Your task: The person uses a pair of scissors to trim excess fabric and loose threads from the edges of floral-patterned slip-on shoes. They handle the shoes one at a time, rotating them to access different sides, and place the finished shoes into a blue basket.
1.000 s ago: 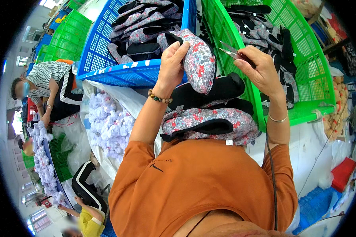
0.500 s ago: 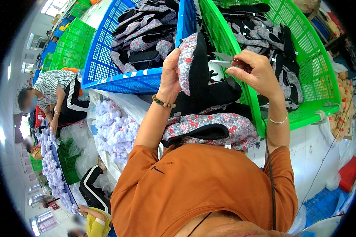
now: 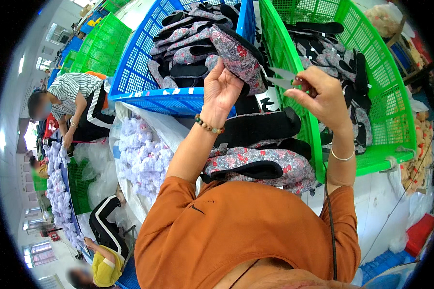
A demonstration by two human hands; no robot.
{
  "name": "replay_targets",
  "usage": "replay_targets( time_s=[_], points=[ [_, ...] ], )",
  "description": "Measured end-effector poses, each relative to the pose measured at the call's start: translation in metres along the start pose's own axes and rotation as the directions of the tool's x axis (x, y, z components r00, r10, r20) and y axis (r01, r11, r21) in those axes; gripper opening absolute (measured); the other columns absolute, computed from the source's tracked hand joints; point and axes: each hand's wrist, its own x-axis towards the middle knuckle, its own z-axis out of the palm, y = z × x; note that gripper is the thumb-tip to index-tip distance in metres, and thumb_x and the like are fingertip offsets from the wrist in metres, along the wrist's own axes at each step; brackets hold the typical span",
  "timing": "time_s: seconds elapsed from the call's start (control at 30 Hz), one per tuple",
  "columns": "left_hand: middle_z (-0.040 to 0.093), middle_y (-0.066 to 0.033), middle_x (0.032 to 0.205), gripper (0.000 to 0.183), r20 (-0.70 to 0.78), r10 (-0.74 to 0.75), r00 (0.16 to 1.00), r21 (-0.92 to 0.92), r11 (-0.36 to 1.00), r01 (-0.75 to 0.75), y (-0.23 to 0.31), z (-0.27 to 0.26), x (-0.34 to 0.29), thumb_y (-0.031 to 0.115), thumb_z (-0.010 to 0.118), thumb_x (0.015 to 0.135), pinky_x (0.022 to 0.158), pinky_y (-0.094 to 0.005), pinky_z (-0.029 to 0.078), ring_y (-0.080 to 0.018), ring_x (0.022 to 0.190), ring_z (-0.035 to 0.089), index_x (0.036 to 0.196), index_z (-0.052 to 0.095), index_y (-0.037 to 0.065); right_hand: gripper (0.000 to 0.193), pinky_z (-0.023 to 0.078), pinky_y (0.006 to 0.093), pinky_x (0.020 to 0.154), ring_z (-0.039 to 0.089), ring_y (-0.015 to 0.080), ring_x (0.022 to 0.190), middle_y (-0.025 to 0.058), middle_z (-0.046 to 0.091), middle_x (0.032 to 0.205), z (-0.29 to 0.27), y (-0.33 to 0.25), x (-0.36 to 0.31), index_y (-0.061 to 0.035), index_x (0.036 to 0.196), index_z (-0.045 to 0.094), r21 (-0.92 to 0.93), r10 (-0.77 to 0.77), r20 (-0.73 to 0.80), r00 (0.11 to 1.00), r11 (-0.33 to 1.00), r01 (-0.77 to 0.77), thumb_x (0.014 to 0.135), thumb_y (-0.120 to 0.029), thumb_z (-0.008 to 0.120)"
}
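Head view: the green crate [image 3: 390,120] is the largest thing within reach, on the right and loaded with floral and black slippers; the blue crate [image 3: 147,103], ahead and to the left, bears a heap of similar ones. A stack of slippers [image 3: 289,166] lies between those crates and the torso. The floral slipper [image 3: 236,53] is up in the air over the near corner of the blue crate, patterned face toward the wearer, black sole away at the upper right. The left hand [image 3: 222,89] grips its lower end, thumb against the cloth, palm showing, fingers partly hidden behind. The right hand [image 3: 325,94] is closed round the handles of the scissors [image 3: 282,73], whose parted blades point left, just beside the slipper's edge. For good work here, I'd brace the slipper firmly, turn the edge of interest toward the light, hold the left fingertips behind the cloth and clear of the blades, and use only the tips, flat along the surface, lest they nick the fabric.
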Motion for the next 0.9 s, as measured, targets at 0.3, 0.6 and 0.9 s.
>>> replay_targets(
  time_s=[0.3,0.6,0.9],
  points=[
    [0.05,-0.0198,0.126,0.036,-0.029,-0.08,0.996,-0.131,0.988,0.075,-0.012,0.004,-0.01,0.013,0.054,0.091,0.106,-0.0452,0.033,-0.0304,0.119,0.047,0.122,0.046,-0.004,0.032,0.043,0.03,0.046,0.056,0.0211,0.053,0.0058,0.054,0.068,0.005,0.013,0.004,-0.0044,0.079,0.058,-0.33,-0.186,-0.123,0.975,0.934,0.136,0.071,-0.03,0.075],
    [0.056,-0.0135,0.12,0.032,0.035,-0.088,0.995,0.143,0.986,0.082,-0.009,0.014,-0.018,0.019,0.05,0.091,0.104,-0.0454,0.035,-0.029,0.115,0.051,0.118,0.052,0.003,0.032,0.043,0.0307,0.046,0.056,0.0214,0.054,0.0061,0.054,0.068,0.004,0.014,0.006,-0.0049,0.079,0.057,-0.353,-0.206,-0.142,0.968,0.924,0.145,0.072,-0.031,0.074],
    [0.062,-0.0145,0.096,0.022,0.302,0.632,0.714,0.844,0.17,-0.508,0.124,0.079,0.027,0.001,0.054,0.08,0.074,-0.035,0.051,-0.0222,0.081,0.062,0.101,0.055,-0.005,0.034,0.043,0.0272,0.047,0.055,0.0194,0.053,0.005,0.057,0.069,-0.012,0.023,0.006,-0.0044,0.081,0.059,-0.4,-0.286,-0.255,0.924,0.901,0.168,0.073,-0.034,0.074]
  ],
)
